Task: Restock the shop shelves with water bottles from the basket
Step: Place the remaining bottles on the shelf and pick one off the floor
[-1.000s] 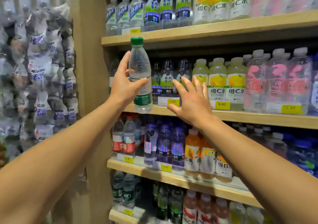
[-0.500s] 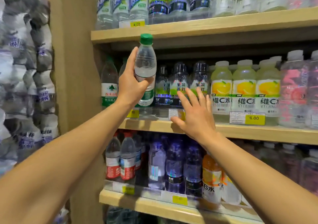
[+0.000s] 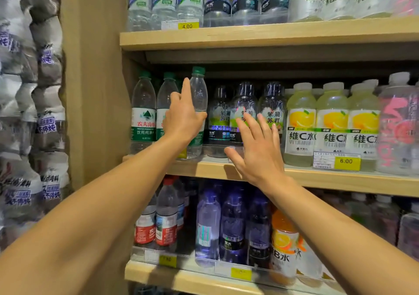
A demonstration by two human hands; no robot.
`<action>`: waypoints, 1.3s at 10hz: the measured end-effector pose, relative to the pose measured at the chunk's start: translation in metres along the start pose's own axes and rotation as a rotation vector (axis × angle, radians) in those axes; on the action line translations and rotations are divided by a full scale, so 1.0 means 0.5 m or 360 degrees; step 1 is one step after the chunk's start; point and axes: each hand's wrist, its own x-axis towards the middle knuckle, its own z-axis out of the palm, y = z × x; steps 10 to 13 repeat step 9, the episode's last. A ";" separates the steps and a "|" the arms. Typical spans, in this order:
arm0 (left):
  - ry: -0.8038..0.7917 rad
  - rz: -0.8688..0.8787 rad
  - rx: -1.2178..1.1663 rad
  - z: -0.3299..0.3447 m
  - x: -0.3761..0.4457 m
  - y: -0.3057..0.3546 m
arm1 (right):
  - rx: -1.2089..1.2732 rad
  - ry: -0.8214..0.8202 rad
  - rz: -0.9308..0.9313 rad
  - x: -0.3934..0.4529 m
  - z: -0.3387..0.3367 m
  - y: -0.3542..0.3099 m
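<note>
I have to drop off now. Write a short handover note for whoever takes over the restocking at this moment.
Left hand: grip around the green-capped water bottle, upright at the middle shelf front, right of two matching bottles; whether its base rests on the shelf cannot be told.
Right hand: open, holding nothing, in front of the soda water bottles.
Done: bottle brought to its row.
Left: seat and release it. Basket is out of view.

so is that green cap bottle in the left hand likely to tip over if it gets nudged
Probably a bit tippy: the green cap bottle is tall and narrow. It looks full of water, so likely heavy enough to resist a light nudge. The left hand grips it, and the neighbouring bottles would likely catch it.
</note>
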 end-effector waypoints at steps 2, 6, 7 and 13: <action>0.0060 0.0081 0.0357 0.008 0.001 -0.004 | -0.0005 -0.0004 -0.0034 -0.002 0.006 0.001; 0.0131 0.0077 0.0737 0.048 -0.008 -0.006 | 0.0002 -0.0053 -0.0050 -0.019 0.000 0.002; 0.0098 0.0065 0.0739 0.047 -0.008 0.001 | 0.0020 -0.0066 -0.0067 -0.022 -0.004 0.003; 0.0060 0.0072 0.0728 0.023 -0.017 0.010 | 0.0085 -0.0120 -0.0019 -0.021 -0.014 0.010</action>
